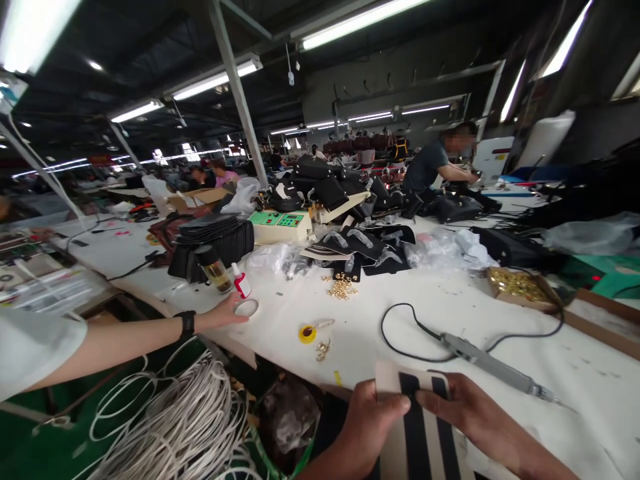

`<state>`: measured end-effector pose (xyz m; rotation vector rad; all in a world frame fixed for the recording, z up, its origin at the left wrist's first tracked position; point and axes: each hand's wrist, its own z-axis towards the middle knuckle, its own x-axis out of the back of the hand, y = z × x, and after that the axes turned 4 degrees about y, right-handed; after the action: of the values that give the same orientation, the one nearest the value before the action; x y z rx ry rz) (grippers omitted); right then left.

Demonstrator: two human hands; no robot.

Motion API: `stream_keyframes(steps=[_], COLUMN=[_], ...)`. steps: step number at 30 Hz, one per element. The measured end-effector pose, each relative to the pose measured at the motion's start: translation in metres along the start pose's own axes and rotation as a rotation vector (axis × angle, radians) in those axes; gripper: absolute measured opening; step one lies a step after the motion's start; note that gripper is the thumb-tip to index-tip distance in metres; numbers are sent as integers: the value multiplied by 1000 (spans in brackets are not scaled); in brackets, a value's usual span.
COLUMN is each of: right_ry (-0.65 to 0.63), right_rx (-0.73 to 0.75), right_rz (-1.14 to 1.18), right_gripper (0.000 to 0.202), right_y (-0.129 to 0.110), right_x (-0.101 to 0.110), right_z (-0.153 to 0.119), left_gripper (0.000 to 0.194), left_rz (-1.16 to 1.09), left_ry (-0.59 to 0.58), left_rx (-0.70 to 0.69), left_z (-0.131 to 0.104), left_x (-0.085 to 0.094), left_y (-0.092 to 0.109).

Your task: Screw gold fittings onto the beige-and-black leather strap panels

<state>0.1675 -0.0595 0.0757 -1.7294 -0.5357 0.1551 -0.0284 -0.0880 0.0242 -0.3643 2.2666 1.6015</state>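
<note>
Low in the view, my left hand (pixel 367 417) and my right hand (pixel 467 403) grip a flat panel (pixel 417 433) with black and beige stripes, one on each side. Both thumbs press on its face near the top edge, which is slightly blurred. Beyond it on the white table lie a yellow disc (pixel 307 334) with a dark centre and a few gold metal fittings (pixel 323 349). To the right rests a grey corded electric screwdriver (pixel 490 363), its thin tip pointing toward the lower right.
From the left, a co-worker's hand (pixel 223 315) with a dark wristband touches a round ring (pixel 247 307) beside a red-and-white bottle (pixel 241 281). Gold fittings (pixel 343 288) lie mid-table; a cardboard box (pixel 523 288) holds more. White cord (pixel 185 420) and a lined bin (pixel 287 420) are below.
</note>
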Motion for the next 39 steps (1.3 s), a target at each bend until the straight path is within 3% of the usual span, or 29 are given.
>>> stream_keyframes(steps=[4, 9, 19, 24, 29, 31, 34, 37, 39], right_ry=[-6, 36, 79, 86, 92, 98, 105, 115, 121], right_rx=[-59, -147, -349, -342, -327, -315, -296, -277, -272], right_rz=[10, 139, 195, 220, 169, 123, 60, 6, -26], right_gripper=[51, 39, 28, 27, 26, 27, 23, 19, 18], right_y=[8, 27, 60, 63, 63, 63, 64, 64, 64], right_x=[1, 1, 6, 3, 0, -2, -5, -8, -10], right_z=[7, 23, 43, 46, 49, 51, 55, 57, 59], left_gripper=[55, 51, 38, 40, 73, 77, 59, 31, 23], left_rz=[37, 70, 426, 620, 1018, 1098, 1109, 1099, 1101], left_ry=[-35, -4, 51, 72, 181, 197, 180, 138, 134], left_rx=[-31, 56, 109, -15, -375, -498, -598, -606, -591], left_z=[5, 16, 46, 53, 49, 48, 47, 47, 47], left_x=[3, 7, 8, 10, 12, 13, 16, 17, 18], left_y=[2, 4, -5, 2, -3, -8, -14, -18, -19])
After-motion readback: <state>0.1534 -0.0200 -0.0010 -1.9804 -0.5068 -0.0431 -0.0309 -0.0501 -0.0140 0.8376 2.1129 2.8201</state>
